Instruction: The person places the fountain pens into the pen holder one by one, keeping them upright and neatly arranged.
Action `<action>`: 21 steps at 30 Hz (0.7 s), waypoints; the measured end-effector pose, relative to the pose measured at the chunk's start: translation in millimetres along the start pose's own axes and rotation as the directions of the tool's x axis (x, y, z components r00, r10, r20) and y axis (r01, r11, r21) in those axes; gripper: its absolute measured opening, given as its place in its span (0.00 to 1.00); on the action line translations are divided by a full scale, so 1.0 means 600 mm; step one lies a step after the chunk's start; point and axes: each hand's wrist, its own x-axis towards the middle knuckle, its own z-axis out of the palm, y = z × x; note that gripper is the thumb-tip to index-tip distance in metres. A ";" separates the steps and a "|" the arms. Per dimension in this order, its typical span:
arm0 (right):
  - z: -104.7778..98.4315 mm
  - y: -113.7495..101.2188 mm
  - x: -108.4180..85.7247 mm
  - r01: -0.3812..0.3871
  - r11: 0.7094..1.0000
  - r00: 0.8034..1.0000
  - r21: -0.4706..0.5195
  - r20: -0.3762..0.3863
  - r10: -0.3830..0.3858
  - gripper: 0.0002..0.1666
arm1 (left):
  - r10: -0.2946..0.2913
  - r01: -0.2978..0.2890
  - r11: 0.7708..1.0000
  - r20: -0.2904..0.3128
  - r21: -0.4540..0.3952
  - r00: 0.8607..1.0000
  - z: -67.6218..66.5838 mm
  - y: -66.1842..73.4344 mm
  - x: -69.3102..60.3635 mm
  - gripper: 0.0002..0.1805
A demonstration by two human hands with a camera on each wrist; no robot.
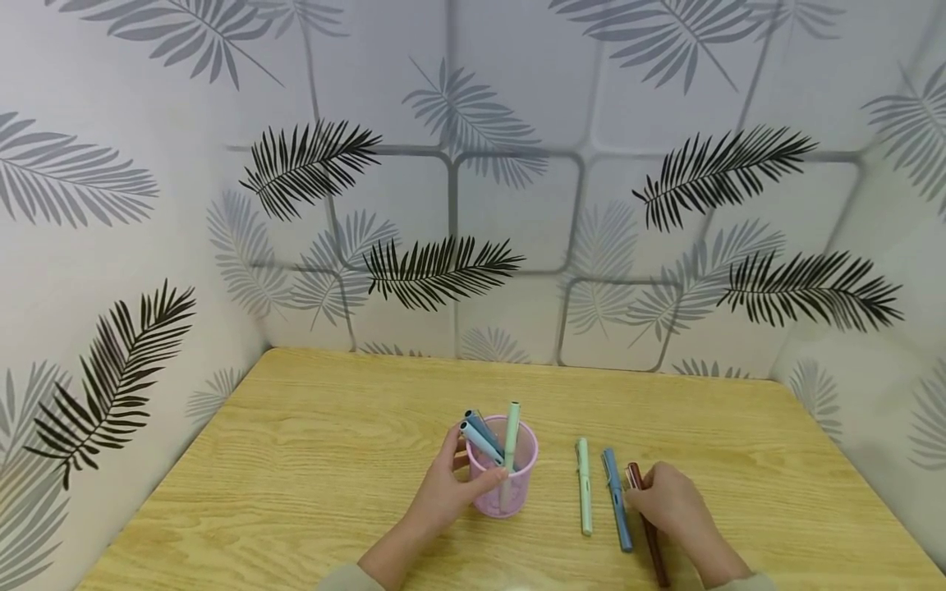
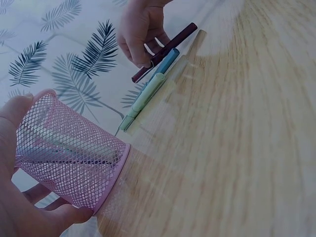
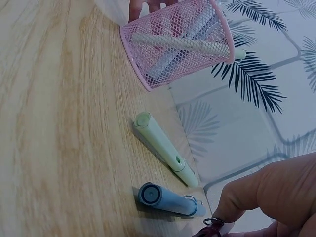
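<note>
My left hand [image 1: 440,494] holds a pink mesh pen cup [image 1: 493,499] upright on the table, thumb on the near side and fingers round its left. Inside it lean a pale green pen [image 1: 512,431], a light blue pen [image 1: 479,441] and a darker blue pen [image 1: 488,430]. To the right, my right hand [image 1: 674,502] pinches a dark red pen [image 1: 654,546] near its clip end; whether it is off the table I cannot tell. Between cup and right hand lie a light green pen [image 1: 584,486] and a blue pen [image 1: 617,502], roughly side by side.
The wood-grain table [image 1: 310,460] reaches back to a wall [image 1: 517,205] papered with grey and black leaves. The wall also stands along the table's left and right sides.
</note>
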 end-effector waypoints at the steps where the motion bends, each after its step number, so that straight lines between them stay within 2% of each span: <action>1: -0.001 -0.001 -0.001 0.001 1.000 1.000 0.004 -0.005 -0.001 0.12 | -0.001 0.001 1.000 -0.003 0.002 1.000 0.000 0.000 -0.001 0.41; 13: -0.011 -0.007 -0.006 0.023 0.998 0.998 0.050 -0.062 -0.020 0.18 | -0.001 0.001 1.000 -0.001 -0.001 1.000 0.001 -0.005 0.001 0.42; 21: -0.020 -0.015 -0.009 0.042 0.990 0.993 0.134 -0.117 -0.026 0.19 | 0.002 -0.002 1.000 0.003 0.002 1.000 0.001 -0.006 0.001 0.42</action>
